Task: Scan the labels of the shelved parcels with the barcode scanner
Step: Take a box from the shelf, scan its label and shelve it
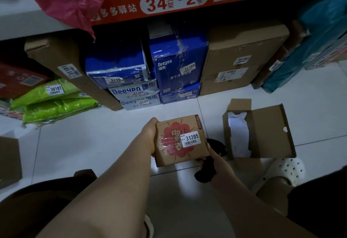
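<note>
A small brown cardboard parcel (180, 142) with a red burst print and a white label reading 31205 is held over the white floor. My left hand (150, 134) grips its left side. My right hand (216, 164) is at the parcel's lower right corner, closed around the black barcode scanner (206, 170), whose dark head shows just behind the parcel's right edge. Under the shelf stand labelled parcels: blue Deeyeo packs (178, 64), a long brown box (65, 63) marked 31101, and a brown carton (242, 59).
An opened cardboard box (270, 132) with white paper inside lies on the floor to the right. Green bags (52, 96) lie at the left, a teal box (300, 59) at the right. The orange shelf sign (169, 1) reads 34-2. My white shoe (287, 168) is nearby.
</note>
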Available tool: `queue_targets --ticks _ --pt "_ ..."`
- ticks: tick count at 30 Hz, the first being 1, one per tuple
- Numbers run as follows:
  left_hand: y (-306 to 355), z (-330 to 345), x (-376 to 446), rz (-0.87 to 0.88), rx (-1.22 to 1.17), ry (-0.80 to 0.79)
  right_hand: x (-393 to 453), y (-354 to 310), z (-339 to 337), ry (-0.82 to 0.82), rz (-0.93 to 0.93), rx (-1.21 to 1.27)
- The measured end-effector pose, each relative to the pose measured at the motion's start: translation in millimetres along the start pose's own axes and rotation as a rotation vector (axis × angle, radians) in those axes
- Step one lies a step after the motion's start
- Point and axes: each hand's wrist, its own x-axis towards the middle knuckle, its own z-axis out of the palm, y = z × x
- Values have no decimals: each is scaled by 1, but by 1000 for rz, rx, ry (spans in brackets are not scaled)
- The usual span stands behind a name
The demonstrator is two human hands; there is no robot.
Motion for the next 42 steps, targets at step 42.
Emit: queue_targets --ticks 42 --pt "6 -63 -236 522 -432 -231 -236 -102 98 -179 -370 -350"
